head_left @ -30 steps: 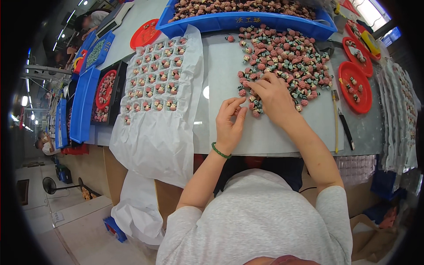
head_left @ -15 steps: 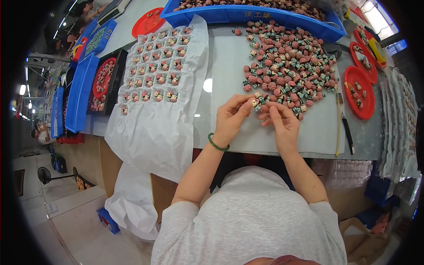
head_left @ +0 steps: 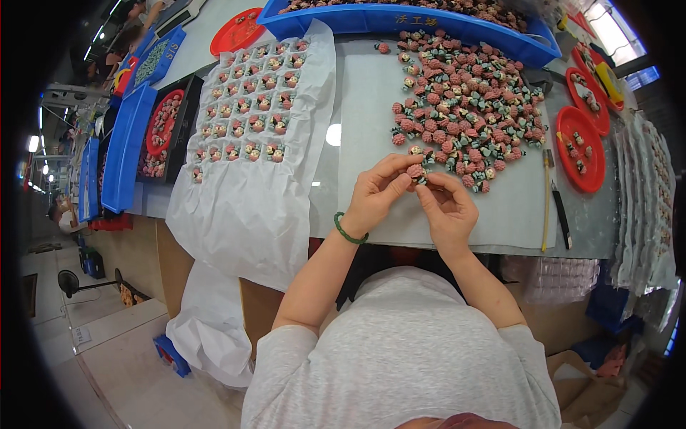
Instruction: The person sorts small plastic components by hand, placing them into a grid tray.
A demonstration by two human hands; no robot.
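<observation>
Between my two hands is a small figurine [head_left: 415, 171] with a pink knobbly top and a greenish lower part. My left hand [head_left: 380, 191], with a green braided bracelet [head_left: 350, 230] at its wrist, pinches it between thumb and fingertips. My right hand [head_left: 449, 213] has its fingers curled at the figurine's right side, thumb and fingertips against it. Just beyond my hands spreads a loose pile of similar figurines [head_left: 464, 107] on white sheeting. To the left, a compartment tray [head_left: 246, 107] lined with thin white paper holds rows of figurines.
A long blue bin [head_left: 400, 20] full of figurines stands at the back. Red plates [head_left: 580, 150] lie at the right, beside a black-handled tool [head_left: 562, 214] and a thin yellow stick [head_left: 547, 207]. Blue trays [head_left: 130, 150] and another red plate [head_left: 166, 121] are on the left. Stacked clear trays [head_left: 647, 193] stand far right.
The figurine has been turned, so its pink top now faces up rather than its pale face. My right hand has come slightly lower and closer to my left.
</observation>
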